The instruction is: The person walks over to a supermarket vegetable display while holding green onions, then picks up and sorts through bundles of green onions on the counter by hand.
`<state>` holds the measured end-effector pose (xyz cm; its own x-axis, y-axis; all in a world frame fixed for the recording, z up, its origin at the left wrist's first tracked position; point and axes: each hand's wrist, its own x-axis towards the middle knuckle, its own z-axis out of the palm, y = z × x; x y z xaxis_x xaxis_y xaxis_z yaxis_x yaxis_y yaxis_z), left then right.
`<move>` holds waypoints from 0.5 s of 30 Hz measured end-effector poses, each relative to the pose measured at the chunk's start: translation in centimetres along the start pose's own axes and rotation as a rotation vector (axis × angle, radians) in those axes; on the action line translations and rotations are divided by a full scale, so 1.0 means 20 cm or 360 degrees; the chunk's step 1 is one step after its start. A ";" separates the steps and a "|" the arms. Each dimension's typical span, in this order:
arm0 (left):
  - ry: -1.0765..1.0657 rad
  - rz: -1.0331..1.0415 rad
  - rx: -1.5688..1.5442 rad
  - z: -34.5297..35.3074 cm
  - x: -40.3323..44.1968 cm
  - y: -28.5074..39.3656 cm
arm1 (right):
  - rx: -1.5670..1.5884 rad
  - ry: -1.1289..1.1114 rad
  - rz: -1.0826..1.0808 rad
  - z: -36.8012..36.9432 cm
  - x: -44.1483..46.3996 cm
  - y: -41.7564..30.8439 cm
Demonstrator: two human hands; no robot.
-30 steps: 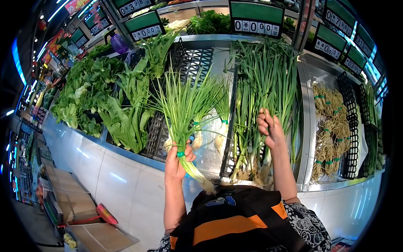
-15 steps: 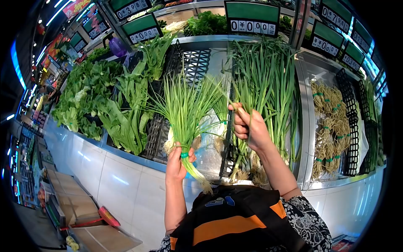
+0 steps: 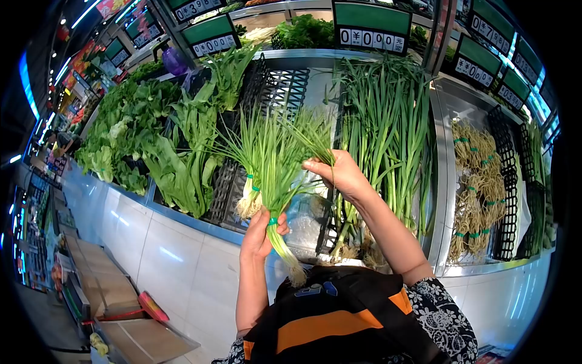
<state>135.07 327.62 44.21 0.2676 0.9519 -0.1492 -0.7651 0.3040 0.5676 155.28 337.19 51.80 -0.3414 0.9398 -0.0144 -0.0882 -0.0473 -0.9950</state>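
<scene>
My left hand (image 3: pixel 259 238) is wrapped around a bunch of spring onions (image 3: pixel 280 176) near its green band, with white roots hanging below the fist and leaves fanning upward. To the right of the leaf tops, my right hand (image 3: pixel 341 173) is closed on some thin green leaves (image 3: pixel 315 136). Behind the held bunch, another banded bunch of spring onions (image 3: pixel 249 202) lies on the display with its white roots toward me.
Leafy lettuce (image 3: pixel 188 164) fills the left of the display. Long garlic greens (image 3: pixel 388 133) lie to the right, and banded bundles of brown roots (image 3: pixel 478 188) beyond a metal divider. Price signs (image 3: pixel 371 29) stand along the back. Flattened cardboard (image 3: pixel 142 340) lies on the floor at lower left.
My right hand has moved left and slightly down, closer to the held bunch's leaves. The held bunch has shifted a little right, showing more of the bunch behind it.
</scene>
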 end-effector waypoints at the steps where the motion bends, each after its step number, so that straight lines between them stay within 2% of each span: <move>1: 0.0002 0.0004 -0.0001 -0.01 0.01 0.00 | -0.0001 -0.0004 0.0000 -0.01 -0.01 0.01; 3: -0.0080 0.0082 -0.0014 -0.03 0.02 -0.01 | 0.0008 0.0130 0.0032 0.00 -0.05 0.05; 5: 0.0031 0.0086 -0.0015 -0.03 0.03 -0.01 | -0.0019 0.0183 -0.0077 0.02 -0.09 0.09; 7: 0.0148 0.0093 0.0055 -0.04 0.04 -0.01 | -0.0318 0.0316 -0.0435 0.01 -0.12 0.17; 8: 0.0206 0.0092 0.0034 -0.03 0.04 -0.02 | -0.0276 0.0333 -0.0641 0.03 -0.13 0.20; 9: 0.0209 0.0098 0.0036 -0.02 0.04 -0.02 | -0.0538 0.0345 -0.0720 0.03 -0.16 0.21; 11: 0.0325 0.0104 0.0081 0.02 0.05 -0.03 | -0.0311 0.0382 -0.0809 0.08 -0.19 0.26; 12: 0.0339 0.0106 0.0055 0.03 0.05 -0.04 | 0.0175 0.0172 -0.0665 0.09 -0.20 0.29; 13: 0.0339 0.0115 0.0055 0.03 0.05 -0.04 | 0.0442 0.0127 -0.0523 0.13 -0.22 0.25; 15: 0.0334 0.0130 0.0042 0.02 0.06 -0.05 | 0.0654 -0.0003 -0.0460 0.12 -0.21 0.30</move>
<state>136.36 328.41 43.80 0.0754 0.9612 -0.2652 -0.7628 0.2269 0.6056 154.02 332.16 46.21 -0.2505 0.9335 0.2565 -0.5405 0.0850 -0.8370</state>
